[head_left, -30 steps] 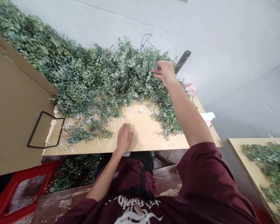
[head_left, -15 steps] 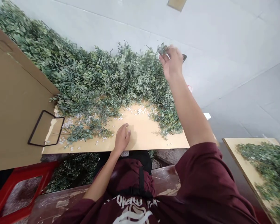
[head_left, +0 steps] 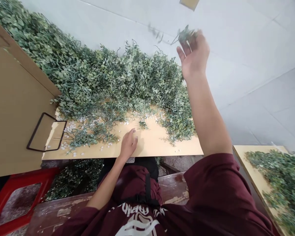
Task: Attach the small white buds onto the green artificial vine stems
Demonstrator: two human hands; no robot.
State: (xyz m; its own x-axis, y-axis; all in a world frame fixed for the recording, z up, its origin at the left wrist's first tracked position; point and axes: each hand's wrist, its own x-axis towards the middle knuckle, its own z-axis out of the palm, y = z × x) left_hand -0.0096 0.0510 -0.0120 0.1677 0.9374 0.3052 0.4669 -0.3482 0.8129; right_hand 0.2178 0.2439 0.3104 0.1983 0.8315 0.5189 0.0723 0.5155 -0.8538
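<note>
My right hand (head_left: pixel 195 54) is raised beyond the far right of the heap, fingers closed round a green leafy sprig (head_left: pixel 186 34). A blurred bit of greenery (head_left: pixel 156 32) hangs or flies to its left. My left hand (head_left: pixel 128 143) rests on the front part of the wooden table (head_left: pixel 152 142), fingers bent together; whether it holds anything is hidden. A big heap of artificial leaves (head_left: pixel 127 75) covers the back of the table. Just past my left hand lies a small sprig (head_left: pixel 143 124). Small white pieces (head_left: pixel 75 126) are scattered at the left.
A cardboard box (head_left: pixel 17 101) stands at the left with a black wire frame (head_left: pixel 29 144) against it. A red stool (head_left: pixel 27 219) is at lower left. More leaves (head_left: pixel 282 177) lie on a second table (head_left: pixel 254 180) at right. Greenery (head_left: pixel 78 178) sits under the table.
My right hand has moved up and to the right with the sprig. A small sprig now shows on the table past my left hand, which has hardly moved.
</note>
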